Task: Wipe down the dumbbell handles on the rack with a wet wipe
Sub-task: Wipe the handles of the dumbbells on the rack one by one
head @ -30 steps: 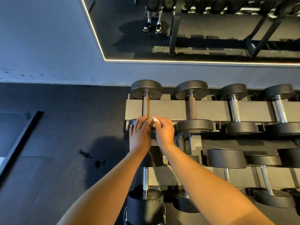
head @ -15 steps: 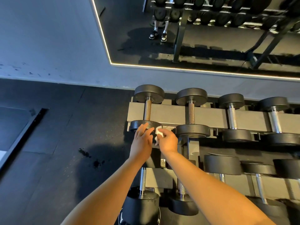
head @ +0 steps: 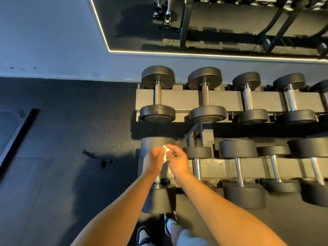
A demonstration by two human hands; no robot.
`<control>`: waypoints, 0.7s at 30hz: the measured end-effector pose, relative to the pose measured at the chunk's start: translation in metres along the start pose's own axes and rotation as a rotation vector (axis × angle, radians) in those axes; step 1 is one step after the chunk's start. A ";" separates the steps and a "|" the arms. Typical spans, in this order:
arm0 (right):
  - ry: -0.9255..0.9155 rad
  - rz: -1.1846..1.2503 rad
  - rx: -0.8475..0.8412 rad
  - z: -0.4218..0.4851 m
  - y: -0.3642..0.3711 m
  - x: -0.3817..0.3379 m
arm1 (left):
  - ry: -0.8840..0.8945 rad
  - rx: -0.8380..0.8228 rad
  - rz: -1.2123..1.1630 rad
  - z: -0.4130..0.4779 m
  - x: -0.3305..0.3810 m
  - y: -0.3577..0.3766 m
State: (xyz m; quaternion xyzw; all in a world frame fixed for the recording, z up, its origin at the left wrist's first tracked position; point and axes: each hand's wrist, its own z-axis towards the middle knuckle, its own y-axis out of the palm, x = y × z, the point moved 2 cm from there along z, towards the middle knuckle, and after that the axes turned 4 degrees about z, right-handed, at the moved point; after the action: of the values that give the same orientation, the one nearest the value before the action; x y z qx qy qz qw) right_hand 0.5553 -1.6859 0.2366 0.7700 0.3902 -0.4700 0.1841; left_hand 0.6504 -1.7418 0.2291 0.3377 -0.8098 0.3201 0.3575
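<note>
The curled fingertips (head: 157,151) of the left hand (head: 152,161) and those of the right hand (head: 178,162) meet on a small wet wipe (head: 165,154) — white, soft, bunched into a wad — and both hands pinch it between them. The wipe hangs over the far end of the leftmost lower dumbbell (head: 159,201), a thick matte-black one with drum-shaped heads. A short piece of its smooth chrome handle (head: 157,181) shows just near of the left wrist. Whether the wipe touches the dumbbell cannot be told.

To the right lie more black dumbbells with bright chrome bars, resting on the flat grey steel rails of the rack (head: 184,100). On the far tier the leftmost brown handle (head: 158,95) and its neighbour look dull and rough; those further right are polished. The floor (head: 71,139) is black speckled rubber, and a mirror (head: 213,23) with a thin lit edge sits in the pale wall.

Half a second ago the hands were at the near head of the far tier's leftmost dumbbell — they have since come nearer, over the lower tier, both still on the wipe.
</note>
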 end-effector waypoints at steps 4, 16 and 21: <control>-0.016 -0.056 0.091 -0.017 0.011 0.043 | 0.012 0.062 0.000 -0.013 -0.039 0.003; 0.003 -0.097 0.075 -0.024 0.044 0.138 | -0.068 0.131 0.131 -0.008 -0.131 -0.005; -0.076 -0.125 0.113 0.001 0.038 0.165 | -0.075 0.223 0.102 0.013 -0.153 0.000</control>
State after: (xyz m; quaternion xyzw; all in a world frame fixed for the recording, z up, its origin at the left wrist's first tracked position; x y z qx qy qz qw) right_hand 0.6262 -1.6395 0.0900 0.7348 0.4031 -0.5310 0.1254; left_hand 0.7244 -1.7031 0.0997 0.3455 -0.7979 0.4133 0.2706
